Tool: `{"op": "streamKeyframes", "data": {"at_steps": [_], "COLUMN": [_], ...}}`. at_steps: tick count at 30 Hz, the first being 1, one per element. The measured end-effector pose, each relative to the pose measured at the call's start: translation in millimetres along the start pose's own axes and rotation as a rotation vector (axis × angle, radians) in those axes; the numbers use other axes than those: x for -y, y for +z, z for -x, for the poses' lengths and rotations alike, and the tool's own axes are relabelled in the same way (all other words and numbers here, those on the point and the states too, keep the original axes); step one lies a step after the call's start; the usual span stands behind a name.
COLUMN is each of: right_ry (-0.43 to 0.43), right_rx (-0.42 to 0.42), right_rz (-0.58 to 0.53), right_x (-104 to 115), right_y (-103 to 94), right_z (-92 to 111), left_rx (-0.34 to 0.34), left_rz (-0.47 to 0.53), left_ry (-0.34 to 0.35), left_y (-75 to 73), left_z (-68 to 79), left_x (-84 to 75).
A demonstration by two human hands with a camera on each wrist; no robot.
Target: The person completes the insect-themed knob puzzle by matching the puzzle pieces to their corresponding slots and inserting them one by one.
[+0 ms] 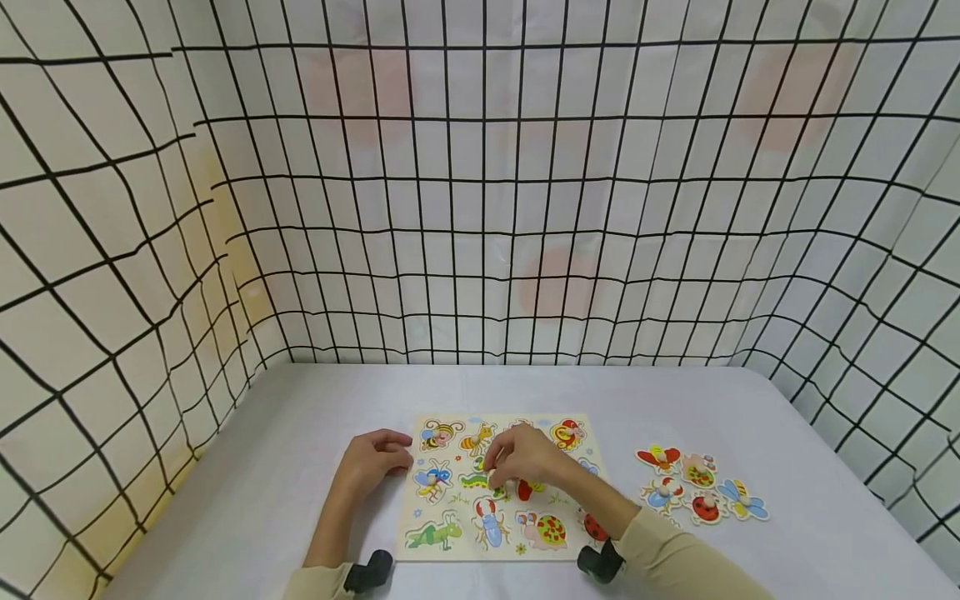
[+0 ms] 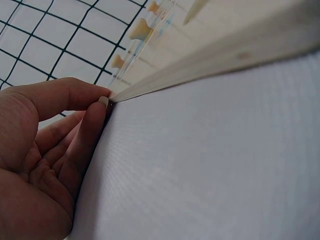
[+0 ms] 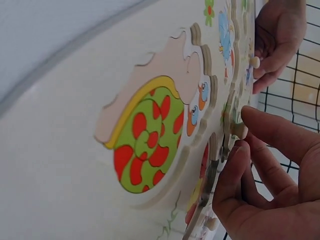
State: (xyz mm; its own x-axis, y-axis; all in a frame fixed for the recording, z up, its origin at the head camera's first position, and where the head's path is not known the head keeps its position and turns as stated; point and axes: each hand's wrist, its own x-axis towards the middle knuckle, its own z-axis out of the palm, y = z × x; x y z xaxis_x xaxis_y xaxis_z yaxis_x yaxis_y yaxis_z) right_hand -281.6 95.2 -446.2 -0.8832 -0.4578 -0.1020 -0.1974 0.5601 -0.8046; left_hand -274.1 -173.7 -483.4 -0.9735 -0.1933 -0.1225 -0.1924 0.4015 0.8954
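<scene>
A wooden insect puzzle board (image 1: 465, 552) lies flat on the table. My right hand (image 1: 525, 454) is over its middle, thumb and forefinger pinching the small knob (image 3: 240, 131) of a green caterpillar piece (image 1: 474, 481). That piece is partly hidden by the fingers and sits at its picture on the board. My left hand (image 1: 372, 458) rests at the board's left edge, and in the left wrist view its thumb and forefinger tips touch that edge. A snail picture (image 3: 147, 135) with a red-spotted green shell fills the right wrist view.
Right of the board lie several loose knobbed pieces: a red-winged insect (image 1: 660, 457), a snail (image 1: 699, 472), a blue beetle (image 1: 663, 493), a ladybird (image 1: 707, 507) and a blue-winged bee (image 1: 742, 500). Black-gridded white walls (image 1: 517, 208) surround the white table (image 1: 330, 400).
</scene>
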Motion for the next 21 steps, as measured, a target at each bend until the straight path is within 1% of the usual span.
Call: {"op": "streamKeyframes", "data": {"at_steps": [5,9,21], "right_ry": [-0.009,0.002,0.004], "right_rx": [0.034,0.051,0.026], "right_rz": [-0.011,-0.017,0.0], "right_x": [3.2,2.4,-1.6], "right_y": [-3.4,-3.9,-1.1], "right_z": [1.0,1.9,-0.7], "left_rx": [-0.002,-0.002,-0.011], "left_rz": [0.004,0.005,-0.013], "left_ry": [0.001,-0.001,0.007], "left_y": [-0.1,-0.4,-0.7], "left_z": [-1.4,-1.6,-0.9], "left_x": [0.8,1.0,0.6]}}
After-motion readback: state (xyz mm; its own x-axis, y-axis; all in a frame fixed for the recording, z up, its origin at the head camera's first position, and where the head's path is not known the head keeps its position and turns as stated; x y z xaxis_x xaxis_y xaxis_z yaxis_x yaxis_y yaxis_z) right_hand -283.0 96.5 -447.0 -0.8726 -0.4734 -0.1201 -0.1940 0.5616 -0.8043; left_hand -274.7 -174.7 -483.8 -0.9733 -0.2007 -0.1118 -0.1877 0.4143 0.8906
